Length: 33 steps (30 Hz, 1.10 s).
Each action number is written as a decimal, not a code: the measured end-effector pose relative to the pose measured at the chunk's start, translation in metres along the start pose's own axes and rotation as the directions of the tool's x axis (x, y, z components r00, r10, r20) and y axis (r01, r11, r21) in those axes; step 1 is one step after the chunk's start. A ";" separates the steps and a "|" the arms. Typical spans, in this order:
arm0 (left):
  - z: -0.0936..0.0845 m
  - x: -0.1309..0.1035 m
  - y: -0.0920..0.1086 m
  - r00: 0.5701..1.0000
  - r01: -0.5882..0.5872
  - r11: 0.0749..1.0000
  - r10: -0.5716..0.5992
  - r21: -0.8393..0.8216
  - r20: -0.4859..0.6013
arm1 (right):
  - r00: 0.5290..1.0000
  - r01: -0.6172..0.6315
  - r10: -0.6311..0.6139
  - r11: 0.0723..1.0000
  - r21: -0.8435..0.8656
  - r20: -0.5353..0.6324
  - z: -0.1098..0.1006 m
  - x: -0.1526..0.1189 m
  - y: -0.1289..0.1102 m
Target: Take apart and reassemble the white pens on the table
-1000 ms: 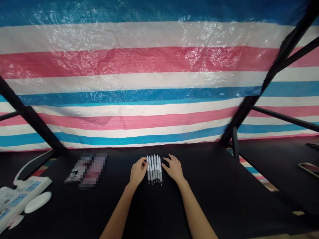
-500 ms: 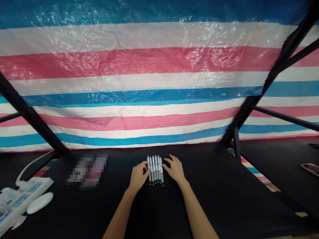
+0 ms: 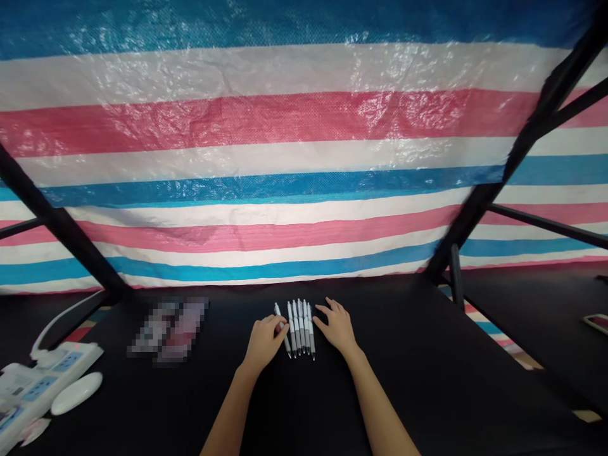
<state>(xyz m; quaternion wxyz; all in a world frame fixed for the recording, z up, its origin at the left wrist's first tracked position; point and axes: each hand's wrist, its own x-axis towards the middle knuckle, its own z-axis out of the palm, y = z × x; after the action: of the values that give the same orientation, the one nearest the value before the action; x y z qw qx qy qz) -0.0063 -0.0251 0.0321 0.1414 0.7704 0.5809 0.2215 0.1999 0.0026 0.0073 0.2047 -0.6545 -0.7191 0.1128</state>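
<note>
A row of several white-and-grey click pens [image 3: 300, 324] lies side by side on the black table, tips towards me. The leftmost pen [image 3: 277, 309] slants away from the row, its top end apart and its tip close to the neighbouring pen. My left hand [image 3: 261, 342] has its thumb and fingers closed around the middle of that slanted pen. On the other side, my right hand [image 3: 339, 327] is open with fingers spread, its thumb beside the rightmost pen; whether it touches that pen I cannot tell.
A white power strip [image 3: 57, 367] with a cable and a white oval object [image 3: 76, 394] are at the left. Blurred flat items [image 3: 183, 332] lie left of my hands. Black frame bars slope on both sides before a striped sheet [image 3: 266, 237]. A phone-like object [image 3: 597, 323] lies far right.
The leftmost pen has been tilted, its top end swinging left away from the row, with my left hand on it. My right hand stays beside the row.
</note>
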 end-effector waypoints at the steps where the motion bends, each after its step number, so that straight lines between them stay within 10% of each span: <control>1: -0.001 0.000 0.000 1.000 0.013 1.000 -0.013 -0.001 0.010 | 1.000 0.001 -0.001 1.000 0.002 -0.001 0.000 0.000 0.000; 33: 0.002 0.000 -0.007 0.997 0.070 0.993 -0.072 -0.095 -0.025 | 1.000 -0.001 0.001 1.000 -0.006 -0.002 0.000 0.000 0.000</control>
<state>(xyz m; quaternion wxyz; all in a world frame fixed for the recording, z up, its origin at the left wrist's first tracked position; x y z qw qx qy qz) -0.0114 -0.0231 0.0265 0.1770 0.7385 0.5989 0.2541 0.1999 0.0022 0.0075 0.2035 -0.6555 -0.7189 0.1101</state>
